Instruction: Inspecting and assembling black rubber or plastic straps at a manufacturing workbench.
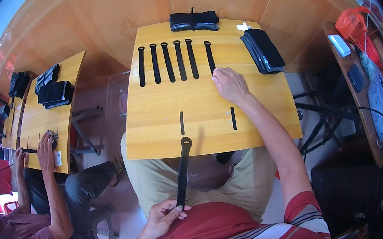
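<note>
Near my lap, my left hand (167,215) pinches the lower end of a black strap (184,168). The strap stands up from the fingers, its rounded, slotted head near the table's front edge. My right hand (231,85) reaches over the wooden table (155,138), closed on the near end of another slotted black strap (210,56), which lies flat. Left of it, several matching straps (168,62) lie side by side in a row, slotted heads toward the far edge. Closer to me are two short dark strips, a left one (182,123) and a right one (233,118).
A bundle of black straps (193,20) sits at the far edge, and a black stack (263,51) at the right edge. To the left, a co-worker's hands (45,154) handle a dark strip at another table (69,115). A side table (346,72) with bags stands right.
</note>
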A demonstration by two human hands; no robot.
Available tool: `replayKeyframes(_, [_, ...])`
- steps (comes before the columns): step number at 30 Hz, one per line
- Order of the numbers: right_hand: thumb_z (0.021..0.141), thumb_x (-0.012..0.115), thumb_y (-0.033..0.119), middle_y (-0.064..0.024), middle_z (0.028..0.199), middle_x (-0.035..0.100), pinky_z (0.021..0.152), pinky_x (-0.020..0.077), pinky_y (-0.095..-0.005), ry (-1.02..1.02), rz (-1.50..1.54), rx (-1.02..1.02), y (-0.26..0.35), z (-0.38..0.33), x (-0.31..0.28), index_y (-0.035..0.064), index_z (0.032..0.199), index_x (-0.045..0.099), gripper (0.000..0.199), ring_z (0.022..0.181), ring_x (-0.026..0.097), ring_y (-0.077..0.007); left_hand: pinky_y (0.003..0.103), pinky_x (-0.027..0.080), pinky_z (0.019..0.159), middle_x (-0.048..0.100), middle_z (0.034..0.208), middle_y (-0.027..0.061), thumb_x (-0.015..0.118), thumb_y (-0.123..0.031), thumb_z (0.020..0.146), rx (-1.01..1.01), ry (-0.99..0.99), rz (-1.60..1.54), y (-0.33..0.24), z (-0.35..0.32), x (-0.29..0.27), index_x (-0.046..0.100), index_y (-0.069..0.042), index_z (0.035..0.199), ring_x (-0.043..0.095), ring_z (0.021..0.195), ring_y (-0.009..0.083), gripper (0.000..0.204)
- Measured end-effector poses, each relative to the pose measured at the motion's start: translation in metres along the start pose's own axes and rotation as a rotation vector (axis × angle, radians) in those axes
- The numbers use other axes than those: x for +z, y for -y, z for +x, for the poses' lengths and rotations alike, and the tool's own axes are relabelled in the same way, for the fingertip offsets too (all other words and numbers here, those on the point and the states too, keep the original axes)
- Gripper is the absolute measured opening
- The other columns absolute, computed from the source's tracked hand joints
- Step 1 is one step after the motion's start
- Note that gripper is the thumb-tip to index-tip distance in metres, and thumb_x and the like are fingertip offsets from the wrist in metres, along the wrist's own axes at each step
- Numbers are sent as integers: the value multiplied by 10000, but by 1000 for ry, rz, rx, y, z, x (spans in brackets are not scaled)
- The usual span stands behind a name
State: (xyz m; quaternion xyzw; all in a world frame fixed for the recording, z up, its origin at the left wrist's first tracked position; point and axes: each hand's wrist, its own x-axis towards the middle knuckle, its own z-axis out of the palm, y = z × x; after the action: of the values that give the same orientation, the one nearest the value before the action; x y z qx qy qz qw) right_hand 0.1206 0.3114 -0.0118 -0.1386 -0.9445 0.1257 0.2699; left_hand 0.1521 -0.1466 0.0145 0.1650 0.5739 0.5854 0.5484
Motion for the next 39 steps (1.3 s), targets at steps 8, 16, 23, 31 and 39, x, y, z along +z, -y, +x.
replayKeyframes(8, [912,556,174,-88,996,634,830,511,-441,22,-6,-50,-3,12,6,38,902,594,141,1022,586,-298,255,553,822,687,1080,111,525,-89,1002,2,18,2,2,2,-2,598,49,1144,650,878,114,211])
replayKeyframes(16, [917,574,198,-76,1109,629,903,494,-406,78,-38,-55,-2,16,5,21,978,648,201,1065,567,-276,255,552,828,685,1077,116,519,-67,1002,35,47,7,2,5,-4,597,53,1167,652,892,122,218])
replayKeyframes(23, [926,577,220,-77,1161,626,931,481,-396,114,-51,-40,0,17,5,10,1017,671,247,1081,561,-272,266,552,819,687,1094,141,540,-86,995,21,34,1,5,5,-3,603,55,1132,656,879,123,207])
replayKeyframes(31, [919,599,201,-97,1143,645,890,500,-394,82,-70,-62,2,16,2,12,1005,675,221,1071,579,-288,259,551,825,687,1080,118,524,-70,1000,38,54,5,5,3,-2,607,49,1160,654,889,125,215])
replayKeyframes(39, [925,594,204,-95,1201,619,896,505,-402,134,-87,-37,5,17,0,12,1036,666,233,1080,573,-288,260,551,826,688,1084,119,528,-79,1000,39,56,11,6,3,-2,604,49,1165,656,892,127,222])
